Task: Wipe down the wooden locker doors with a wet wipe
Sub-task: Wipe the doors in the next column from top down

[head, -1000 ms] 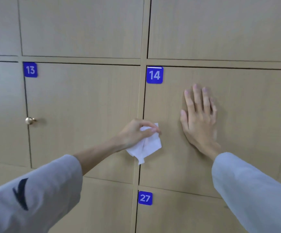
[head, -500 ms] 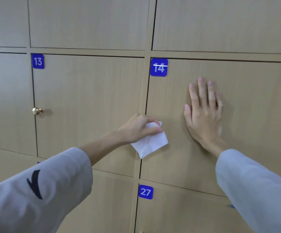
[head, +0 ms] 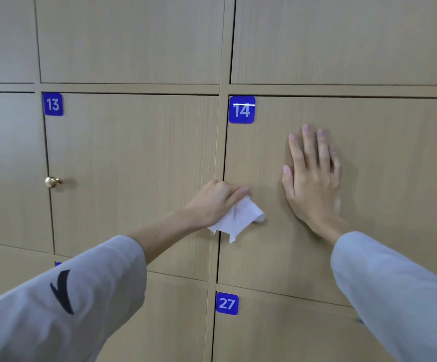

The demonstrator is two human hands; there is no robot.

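while pressed flat against door 14 [head: 369,192], fingers straight and together, right hand [head: 312,178] braces the panel and holds nothing. left hand [head: 216,199] has its grip curled round a crumpled white wet wipe [head: 239,218], fingers bunched on the upper part, loose corners hanging below the knuckles.

compared with a second ago: wipe carried a little to the right, off the vertical seam [head: 222,163] between door 13 [head: 128,184] and door 14 and onto the left margin of door 14; loose tail flared out more toward the right hand. right hand unmoved on the panel. likely means the stroke is crossing from the frame strip onto the face of 14, with most of that door not yet covered, judging from where the wipe sits.

edges and room: seam just behind the left knuckles; a dangling corner could snag in that gap. blue plate 14 [head: 241,109] above the wipe, raised edges to wipe round. right hand near on the right, blocking a long sideways stroke unless lifted or shifted. open panel below the wipe down to the lower edge of the door, above plate 27 [head: 227,303], and wide bare wood beyond the right hand. brass knob [head: 52,182] at the left edge of door 13, well apart from both hands. plate 13 [head: 53,104] up in that door's corner.
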